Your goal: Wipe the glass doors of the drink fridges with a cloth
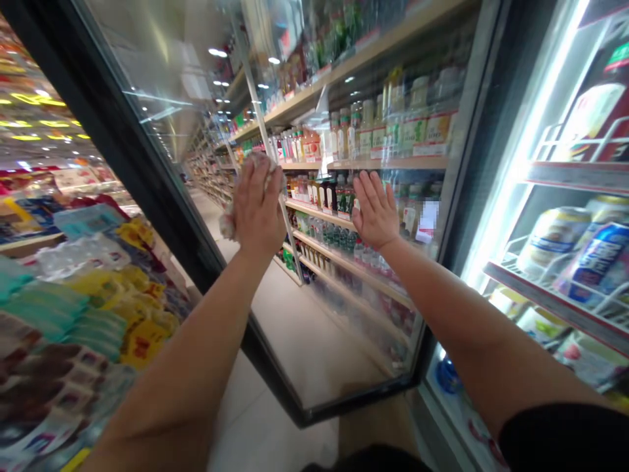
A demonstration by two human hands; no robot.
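Note:
A glass cooler door (299, 354) with a dark frame stands swung out in front of me. My left hand (260, 206) presses a crumpled, pale cloth (228, 223) to the pane; the cloth shows above the fingers and at the hand's left edge. Flat on the same glass, farther right, lies my right hand (376, 210), fingers extended and nothing in it. Through and on the pane appear shelves of bottles (378, 131); which are reflections I cannot tell.
On the right is the lit cooler with wire-fronted shelves (555, 301), cans (555, 239) and bottles. At the left, close to the door frame, a display of packaged goods (108, 308) is blurred. Pale floor tiles (265, 393) run below the door.

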